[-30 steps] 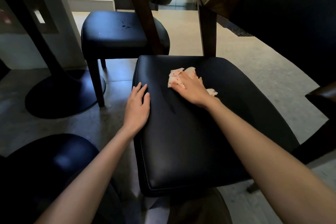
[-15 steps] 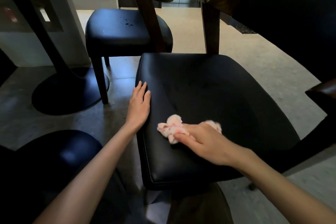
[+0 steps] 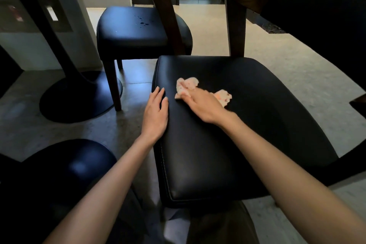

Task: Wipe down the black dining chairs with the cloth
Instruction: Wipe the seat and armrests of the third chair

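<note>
Cloth [image 3: 186,85], pale with small reddish marks, lies bunched on the black seat [image 3: 208,154] of the chair in front of me, towards its left rear part. My right hand [image 3: 204,105] lies on top of it and presses it to the leather, so its middle is hidden; only one lobe past my fingertips and another by my wrist show. That hand is blurred and its thumb is out of sight, so I cannot tell whether my fingers curl into the cloth or lie flat on it.

My left hand [image 3: 155,113] rests flat on the seat's left edge, fingers straight and close together, holding nothing.

Two brown wooden posts [image 3: 235,25] rise from the seat's rear; the backrest runs out of the top of the picture, and the seat's near edge is partly covered by my lap.

Beyond stands a second black chair [image 3: 128,33] with a few droplets [image 3: 143,22] on its seat, its right side hidden by a post. To the left is a dark pedestal base [image 3: 79,101] on the floor [image 3: 297,85]. A third dark seat [image 3: 65,168] at lower left is mostly in shadow and hard to make out.
</note>
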